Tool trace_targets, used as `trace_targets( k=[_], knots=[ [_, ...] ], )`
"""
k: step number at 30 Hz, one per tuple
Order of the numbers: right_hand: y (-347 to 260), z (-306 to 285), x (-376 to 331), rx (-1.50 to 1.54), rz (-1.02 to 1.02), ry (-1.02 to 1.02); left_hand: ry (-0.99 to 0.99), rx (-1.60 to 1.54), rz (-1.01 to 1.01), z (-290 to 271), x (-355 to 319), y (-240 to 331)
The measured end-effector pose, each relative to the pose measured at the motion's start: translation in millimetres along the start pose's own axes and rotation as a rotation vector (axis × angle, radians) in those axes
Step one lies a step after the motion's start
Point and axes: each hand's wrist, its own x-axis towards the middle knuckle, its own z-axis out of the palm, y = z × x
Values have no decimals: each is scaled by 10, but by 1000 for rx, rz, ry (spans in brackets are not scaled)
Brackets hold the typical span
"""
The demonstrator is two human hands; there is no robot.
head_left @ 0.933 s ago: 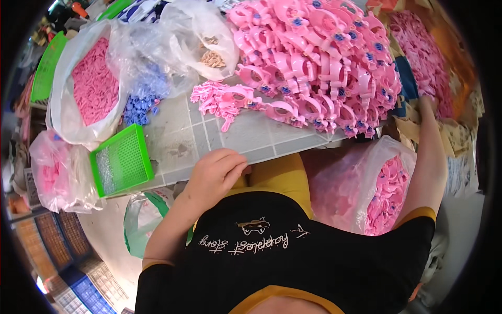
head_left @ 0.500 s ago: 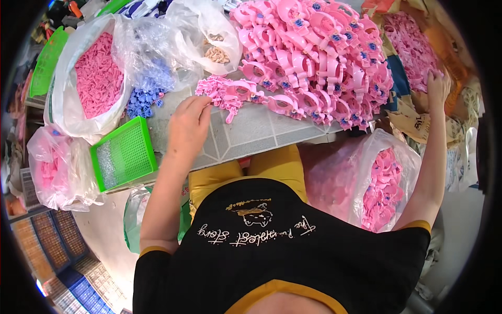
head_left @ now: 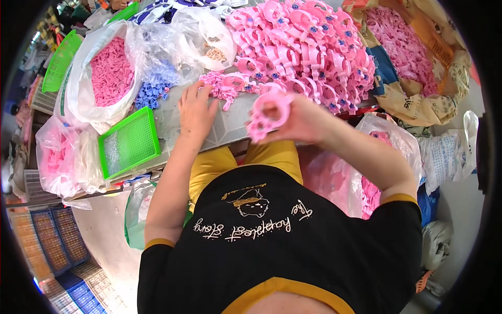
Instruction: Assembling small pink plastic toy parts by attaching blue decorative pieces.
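In my right hand (head_left: 300, 120) is a pink plastic ring-shaped piece (head_left: 281, 107), held over the table's front edge by closed fingers; it is a little blurred. My left hand (head_left: 196, 111) rests on the grey table (head_left: 230, 121), fingers apart. Its fingertips are beside a small cluster of little pink plastic parts (head_left: 222, 86), and I see nothing gripped. Beyond my right hand rises a large heap of pink ring-shaped pieces with blue bits (head_left: 308, 52). At the right stands an open sack of pink pieces (head_left: 400, 44).
Left of my left hand lies a green mesh tray (head_left: 141, 137) with small clear bits. Behind it are blue parts (head_left: 152, 95), a white bag of pink parts (head_left: 78, 94) and a plastic bag with beige pieces (head_left: 222, 36). Another bag of pink pieces (head_left: 370, 196) is below the table, right.
My right hand has moved left from the sack at the right to the front of the table, now with a pink ring-shaped piece in it. My left hand's fingers have spread apart.
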Motion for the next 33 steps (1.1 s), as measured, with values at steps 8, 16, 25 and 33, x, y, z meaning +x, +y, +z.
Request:
trace_targets(
  k=[8, 16, 25, 33],
  knots=[
    [849, 33, 412, 585, 508, -53, 39, 0, 115, 50, 79, 144],
    [664, -155, 568, 553, 189, -32, -147, -35, 60, 297, 697, 94],
    [573, -577, 494, 312, -29, 136, -57, -75, 260, 531, 951, 317],
    [516, -755, 539, 322, 71, -55, -39, -57, 268, 381, 948, 320]
  ],
)
